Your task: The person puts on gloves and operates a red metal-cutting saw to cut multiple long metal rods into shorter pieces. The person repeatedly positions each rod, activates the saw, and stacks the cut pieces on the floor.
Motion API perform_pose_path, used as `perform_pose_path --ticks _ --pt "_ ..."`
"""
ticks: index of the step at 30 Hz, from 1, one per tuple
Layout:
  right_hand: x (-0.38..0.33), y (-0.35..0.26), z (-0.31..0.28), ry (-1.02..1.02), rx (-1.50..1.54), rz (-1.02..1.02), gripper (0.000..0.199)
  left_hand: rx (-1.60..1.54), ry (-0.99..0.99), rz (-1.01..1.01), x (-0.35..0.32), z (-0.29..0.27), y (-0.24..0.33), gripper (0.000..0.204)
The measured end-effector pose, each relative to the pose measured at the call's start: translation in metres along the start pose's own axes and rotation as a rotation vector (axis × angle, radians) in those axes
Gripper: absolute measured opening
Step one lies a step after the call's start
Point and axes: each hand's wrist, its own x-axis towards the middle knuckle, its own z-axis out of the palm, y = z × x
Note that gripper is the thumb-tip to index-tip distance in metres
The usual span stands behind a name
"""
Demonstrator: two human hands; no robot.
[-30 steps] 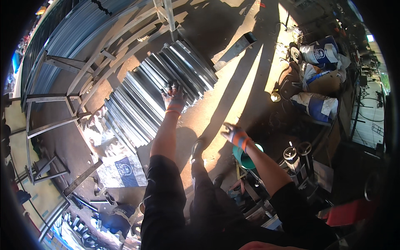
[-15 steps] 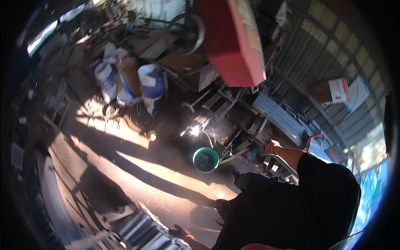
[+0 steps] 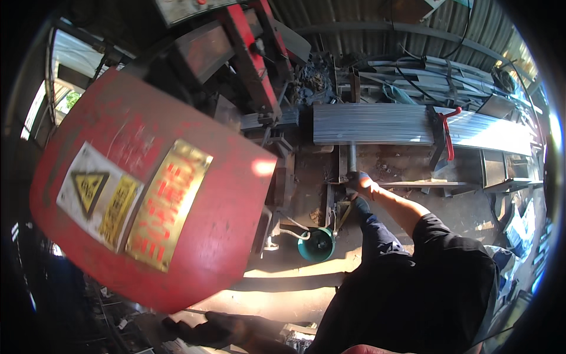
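Observation:
My right hand (image 3: 362,185) is closed at the end of a round grey metal bar (image 3: 352,158), low beside the workbench; what its fingers wrap round is hidden. Just beyond it lies a bundle of long silvery metal profiles (image 3: 374,125), with a red-handled clamp (image 3: 447,134) across it. My left hand (image 3: 207,331) reaches out at the lower left in deep shadow, fingers apart and holding nothing visible. Above that hand looms the red housing (image 3: 230,194) of a machine, with a yellow warning label (image 3: 88,187) and a brass-coloured plate (image 3: 171,203).
A green bucket (image 3: 316,245) stands on the floor below the machine, near my leg. Red steel arms (image 3: 250,62) of the machine rise at the top. More metal lengths (image 3: 424,74) are stacked along the corrugated wall (image 3: 377,15). Plastic bags (image 3: 522,227) lie at the right.
My view has swung toward the bench, so the red housing now fills the left side and the metal bundle shows fully. My left hand appears farther left. My right hand stays by the bench.

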Motion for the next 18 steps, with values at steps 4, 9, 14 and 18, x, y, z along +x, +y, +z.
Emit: perform_pose_path --ticks 4,9,14,18 --pt "0.159 -0.025 -0.011 0.195 0.082 -0.194 0.04 -0.207 0.028 -0.207 0.065 0.089 0.068 0.038" --pt "0.311 -0.061 0.008 0.165 0.676 -0.045 0.05 0.05 -0.187 -0.012 0.087 0.18 0.109 0.039" --pt "0.406 -0.067 0.044 0.335 0.716 0.168 0.053 0.136 -0.285 0.056 0.088 0.227 0.113 0.039" --pt "0.458 -0.058 0.071 0.388 0.803 0.224 0.051 0.183 -0.332 0.083 0.091 0.248 0.119 0.039"
